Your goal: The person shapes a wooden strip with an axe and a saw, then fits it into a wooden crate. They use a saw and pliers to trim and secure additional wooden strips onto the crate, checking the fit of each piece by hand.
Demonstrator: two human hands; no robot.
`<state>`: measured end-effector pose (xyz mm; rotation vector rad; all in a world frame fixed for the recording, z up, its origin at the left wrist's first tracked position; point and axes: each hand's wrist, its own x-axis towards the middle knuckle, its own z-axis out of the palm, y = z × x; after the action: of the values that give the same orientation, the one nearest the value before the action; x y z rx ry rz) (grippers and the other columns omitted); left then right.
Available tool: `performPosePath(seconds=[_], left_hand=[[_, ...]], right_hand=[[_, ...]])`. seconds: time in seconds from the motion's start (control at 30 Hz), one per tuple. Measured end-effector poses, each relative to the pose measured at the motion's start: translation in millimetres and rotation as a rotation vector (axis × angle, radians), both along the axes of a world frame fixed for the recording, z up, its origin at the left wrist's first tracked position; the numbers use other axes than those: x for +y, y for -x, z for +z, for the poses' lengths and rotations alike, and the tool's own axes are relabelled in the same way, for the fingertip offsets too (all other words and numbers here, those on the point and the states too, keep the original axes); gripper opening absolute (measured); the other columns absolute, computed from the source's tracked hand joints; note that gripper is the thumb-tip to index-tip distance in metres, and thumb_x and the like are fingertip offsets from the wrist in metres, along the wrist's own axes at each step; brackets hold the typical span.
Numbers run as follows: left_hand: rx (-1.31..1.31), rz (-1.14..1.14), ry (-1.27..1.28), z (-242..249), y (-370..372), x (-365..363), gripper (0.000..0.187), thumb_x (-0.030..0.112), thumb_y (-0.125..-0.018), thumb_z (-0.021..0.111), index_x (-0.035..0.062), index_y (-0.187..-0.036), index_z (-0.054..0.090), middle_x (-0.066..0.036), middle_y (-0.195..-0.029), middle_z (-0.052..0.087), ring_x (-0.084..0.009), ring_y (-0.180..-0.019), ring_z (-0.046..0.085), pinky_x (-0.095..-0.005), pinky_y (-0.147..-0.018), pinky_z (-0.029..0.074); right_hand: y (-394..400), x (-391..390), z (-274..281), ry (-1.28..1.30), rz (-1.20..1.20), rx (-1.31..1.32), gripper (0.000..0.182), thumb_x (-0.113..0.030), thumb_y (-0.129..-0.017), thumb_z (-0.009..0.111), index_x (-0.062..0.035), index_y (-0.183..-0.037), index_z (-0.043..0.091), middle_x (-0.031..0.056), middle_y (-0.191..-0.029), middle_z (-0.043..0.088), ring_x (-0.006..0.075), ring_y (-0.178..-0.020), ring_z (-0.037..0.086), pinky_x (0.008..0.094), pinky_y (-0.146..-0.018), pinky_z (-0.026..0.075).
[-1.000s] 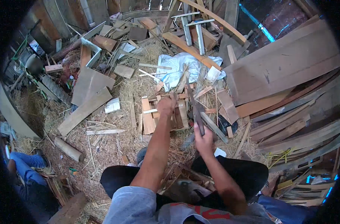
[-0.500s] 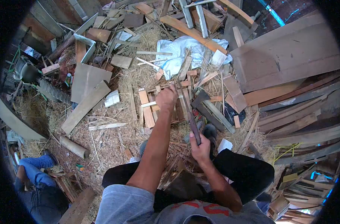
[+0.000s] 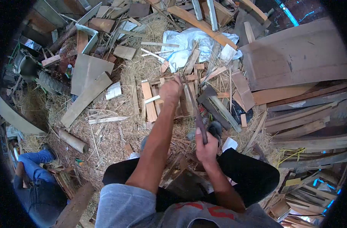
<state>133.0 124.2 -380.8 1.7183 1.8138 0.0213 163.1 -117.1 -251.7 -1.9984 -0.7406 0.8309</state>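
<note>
In this room with me, one head-worn camera looks forward and steeply down, close above the grey shirt (image 3: pixel 126 205), past the left hand (image 3: pixel 171 92) and right hand (image 3: pixel 206 147) to littered floor (image 3: pixel 105 137), its wide round view black at the corners.

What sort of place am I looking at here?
Probably a rough woodworking shed: straw-like scraps litter the ground, boards lie piled at one side, and the right hand grips a long tool.

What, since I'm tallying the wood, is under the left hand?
Around the left hand, an orange-brown plank with a pale strip across it shows on one side, brown boards on the other. Whatever lies directly beneath the hand is covered.
</note>
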Motion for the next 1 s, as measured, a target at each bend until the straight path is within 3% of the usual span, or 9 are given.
performPosePath(seconds=[0.13,0.27,0.3,0.43,0.57,0.77,0.87,1.0], left_hand=[[0.011,-0.049,-0.055,6,3,-9,0.073,0.056,-0.100,0.023,-0.0002,-0.102,0.070,-0.025,-0.101,0.070,-0.0414,-0.097,0.068,-0.0492,-0.086,0.053],[-0.197,-0.048,-0.510,-19,9,-18,0.042,0.042,-0.098,0.047,0.0023,-0.101,0.062,-0.021,-0.098,0.065,-0.0381,-0.096,0.062,-0.0497,-0.082,0.048],[-0.329,-0.068,-0.576,-8,15,-27,0.025,0.029,-0.091,0.061,0.0048,-0.094,0.062,-0.013,-0.097,0.062,-0.0346,-0.096,0.058,-0.0462,-0.082,0.045],[-0.458,-0.500,-0.635,-7,41,-33,0.019,0.027,-0.086,0.067,0.0114,-0.096,0.067,-0.006,-0.104,0.065,-0.0298,-0.100,0.061,-0.0412,-0.084,0.047],[-0.521,-0.535,-0.657,-14,43,-27,0.017,0.024,-0.086,0.067,0.0108,-0.096,0.067,-0.005,-0.100,0.062,-0.0278,-0.097,0.057,-0.0412,-0.082,0.046],[-0.397,-0.582,-0.701,-20,42,-31,0.022,0.030,-0.089,0.067,0.0102,-0.098,0.063,-0.006,-0.099,0.059,-0.0284,-0.095,0.058,-0.0420,-0.078,0.045],[-0.402,-0.597,-0.722,-26,42,-33,0.023,0.031,-0.089,0.066,0.0102,-0.098,0.063,-0.007,-0.097,0.059,-0.0289,-0.095,0.057,-0.0419,-0.080,0.044],[-0.371,-0.600,-0.683,-27,43,-28,0.023,0.031,-0.090,0.065,0.0095,-0.098,0.062,-0.007,-0.098,0.059,-0.0287,-0.095,0.056,-0.0414,-0.081,0.043]], right_hand=[[-10,-31,-9,0.034,0.023,-0.029,0.040,-0.030,-0.099,0.060,-0.0038,-0.069,0.053,-0.0054,-0.057,0.040,0.0053,-0.055,0.037,0.0288,-0.049,0.032],[-12,-33,-12,0.024,0.032,-0.045,0.040,-0.030,-0.099,0.060,-0.0040,-0.069,0.053,-0.0060,-0.056,0.040,0.0050,-0.055,0.037,0.0286,-0.049,0.032],[-11,-34,-16,0.022,0.031,-0.041,0.040,-0.030,-0.099,0.060,-0.0039,-0.069,0.053,-0.0062,-0.057,0.040,0.0051,-0.055,0.037,0.0285,-0.049,0.032],[-9,-43,-23,0.010,0.015,-0.011,0.040,-0.030,-0.098,0.061,-0.0033,-0.070,0.053,-0.0066,-0.058,0.041,0.0051,-0.056,0.037,0.0282,-0.050,0.033],[-5,-32,-15,0.022,-0.042,0.025,0.042,-0.034,-0.095,0.064,0.0006,-0.072,0.058,0.0014,-0.054,0.039,0.0080,-0.055,0.039,0.0319,-0.050,0.037],[1,-54,-12,-0.039,-0.009,-0.036,0.044,-0.036,-0.095,0.064,-0.0001,-0.071,0.056,0.0008,-0.053,0.040,0.0070,-0.055,0.039,0.0312,-0.049,0.037],[-13,-32,-23,0.018,-0.021,0.045,0.045,-0.038,-0.096,0.063,-0.0006,-0.070,0.057,0.0024,-0.053,0.040,0.0073,-0.054,0.039,0.0315,-0.049,0.037],[-7,-20,-20,0.003,0.057,-0.073,0.042,-0.034,-0.097,0.060,-0.0002,-0.072,0.059,0.0032,-0.053,0.044,0.0090,-0.053,0.043,0.0328,-0.050,0.039]])
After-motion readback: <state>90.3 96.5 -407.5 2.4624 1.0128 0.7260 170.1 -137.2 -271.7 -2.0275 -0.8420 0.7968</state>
